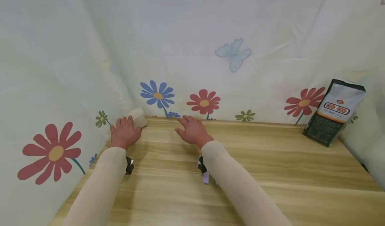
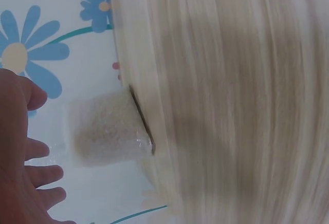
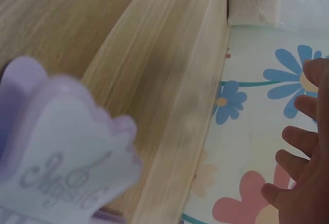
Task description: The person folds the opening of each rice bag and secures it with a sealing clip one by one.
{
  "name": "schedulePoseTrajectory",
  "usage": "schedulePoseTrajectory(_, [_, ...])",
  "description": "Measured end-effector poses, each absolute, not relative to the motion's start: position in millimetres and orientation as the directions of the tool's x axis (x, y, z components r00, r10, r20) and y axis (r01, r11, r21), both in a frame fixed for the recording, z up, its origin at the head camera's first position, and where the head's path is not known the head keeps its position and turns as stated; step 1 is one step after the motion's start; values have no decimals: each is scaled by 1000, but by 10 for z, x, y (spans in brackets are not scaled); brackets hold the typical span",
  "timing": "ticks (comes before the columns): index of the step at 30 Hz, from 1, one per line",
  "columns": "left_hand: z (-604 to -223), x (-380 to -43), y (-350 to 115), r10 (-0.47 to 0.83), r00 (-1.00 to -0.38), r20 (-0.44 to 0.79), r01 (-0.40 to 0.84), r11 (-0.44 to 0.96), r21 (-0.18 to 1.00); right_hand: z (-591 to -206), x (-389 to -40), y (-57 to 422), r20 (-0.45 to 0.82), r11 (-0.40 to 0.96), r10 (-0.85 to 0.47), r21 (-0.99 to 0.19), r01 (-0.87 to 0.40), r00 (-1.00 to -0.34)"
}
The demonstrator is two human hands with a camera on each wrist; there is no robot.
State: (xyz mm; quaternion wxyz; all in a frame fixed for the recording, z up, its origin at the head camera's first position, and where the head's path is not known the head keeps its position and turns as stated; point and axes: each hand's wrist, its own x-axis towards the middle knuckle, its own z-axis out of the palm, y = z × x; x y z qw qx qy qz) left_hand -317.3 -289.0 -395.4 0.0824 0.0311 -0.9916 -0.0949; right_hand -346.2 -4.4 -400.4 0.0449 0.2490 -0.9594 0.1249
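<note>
A small clear plastic bag of pale grains [image 1: 139,117] stands at the back left corner of the wooden table. Right in front of it is my left hand [image 1: 125,132], fingers spread and partly covering the bag in the head view. In the left wrist view, the fingers [image 2: 45,175] are beside the bag [image 2: 108,129] and apart from it. My right hand [image 1: 192,131] reaches toward the table's back edge with fingers extended, holding nothing. From the right wrist, its spread fingers [image 3: 298,137] appear against the flowered sheet.
A black and white KO-KO packet [image 1: 334,112] leans at the back right. Flower-printed sheeting [image 1: 186,52] rises behind and beside the wooden table [image 1: 168,192]. A purple and white tag [image 3: 77,157] with lettering hangs at my right wrist.
</note>
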Motion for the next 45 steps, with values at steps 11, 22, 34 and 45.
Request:
schedulePoseTrajectory(11, [-3861, -3184, -2958, -115, -987, 115, -92, 977, 191, -3997, -3434, -195, 164, 822, -511, -192, -535, -844])
schedulePoseTrajectory(22, [-3885, -3253, -3095, -109, -986, 124, -75, 965, 252, -4077, -3439, -360, 176, 817, -524, -172, -550, -833])
schedulePoseTrajectory(34, [-3739, -3318, -3175, -135, -987, 92, -104, 954, 280, -4025, -3392, -514, 187, 796, -560, -149, -587, -807])
schedulePoseTrajectory(45, [-3645, -3458, -3248, -173, -985, 5, -151, 870, 469, -4016, -3447, -561, 189, 795, -564, -139, -591, -804])
